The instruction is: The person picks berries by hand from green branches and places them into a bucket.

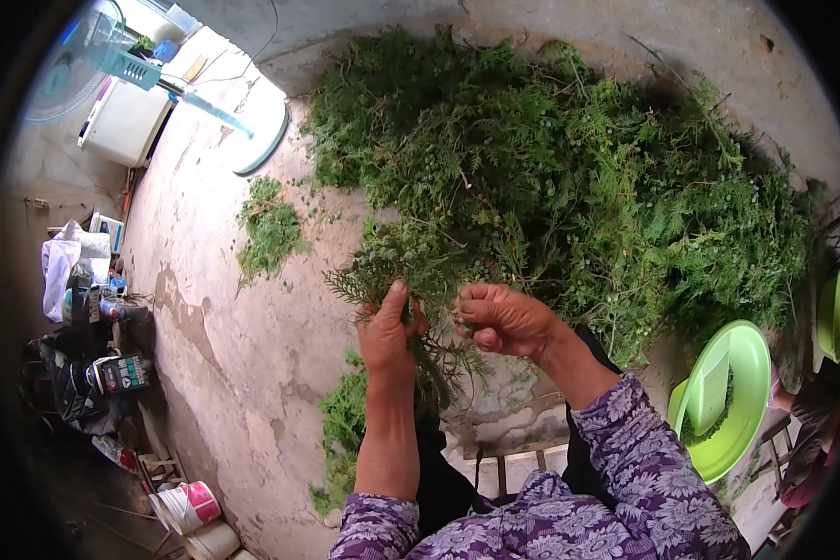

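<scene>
My left hand (387, 334) is closed around a leafy arborvitae branch (394, 259) with small green cones among its flat sprays, its thumb pointing up along the stems. Just right of it, my right hand (509, 322) has its fingers curled in a pinch beside the branch. Whatever lies between those fingertips is too small to make out. Beyond both hands spreads a large heap of cut green branches (551, 177) against the wall. More loose greenery (343, 425) lies on the floor by my left forearm.
A light green basin (758, 373) with small green cones (714, 425) inside stands at right. Near the right edge sits another person (812, 439), partly visible. A small clump of sprigs (269, 229), a standing fan (219, 114), buckets (189, 507) and bags (61, 275) are on the left.
</scene>
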`<action>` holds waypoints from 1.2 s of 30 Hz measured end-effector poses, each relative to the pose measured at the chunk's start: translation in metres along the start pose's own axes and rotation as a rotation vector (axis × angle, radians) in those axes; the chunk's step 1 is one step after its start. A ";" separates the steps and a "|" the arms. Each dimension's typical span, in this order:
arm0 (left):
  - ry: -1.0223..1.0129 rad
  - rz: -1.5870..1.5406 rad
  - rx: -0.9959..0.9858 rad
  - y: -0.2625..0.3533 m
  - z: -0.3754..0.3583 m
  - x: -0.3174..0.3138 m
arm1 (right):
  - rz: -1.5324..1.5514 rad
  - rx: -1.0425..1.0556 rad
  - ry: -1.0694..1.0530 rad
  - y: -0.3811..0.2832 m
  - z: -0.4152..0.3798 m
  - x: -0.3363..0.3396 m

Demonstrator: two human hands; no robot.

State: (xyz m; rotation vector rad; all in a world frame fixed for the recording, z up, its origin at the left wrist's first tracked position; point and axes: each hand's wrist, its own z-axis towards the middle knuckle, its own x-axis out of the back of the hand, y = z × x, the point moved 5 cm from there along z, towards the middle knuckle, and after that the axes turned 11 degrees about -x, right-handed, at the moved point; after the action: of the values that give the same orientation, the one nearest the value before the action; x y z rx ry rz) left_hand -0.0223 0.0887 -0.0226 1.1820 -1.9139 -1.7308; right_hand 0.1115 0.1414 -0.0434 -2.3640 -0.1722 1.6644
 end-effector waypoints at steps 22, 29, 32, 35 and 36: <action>-0.055 0.001 -0.009 0.003 0.002 0.001 | -0.068 0.018 0.135 -0.009 0.001 0.016; -0.044 0.010 -0.026 0.006 0.000 -0.004 | -0.042 0.160 0.065 -0.016 -0.004 0.003; -0.067 0.008 -0.024 0.007 0.000 -0.004 | -0.052 0.205 0.092 -0.022 -0.006 0.000; -0.090 -0.025 -0.028 0.006 0.001 -0.003 | -0.033 0.225 0.075 -0.021 -0.005 0.005; -0.090 -0.025 -0.028 0.007 0.000 -0.004 | -0.033 0.224 0.075 -0.021 -0.005 0.005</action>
State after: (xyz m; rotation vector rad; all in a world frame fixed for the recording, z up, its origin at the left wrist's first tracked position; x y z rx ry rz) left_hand -0.0231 0.0912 -0.0147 1.1415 -1.9265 -1.8470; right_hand 0.1185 0.1627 -0.0411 -2.2386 -0.0099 1.4916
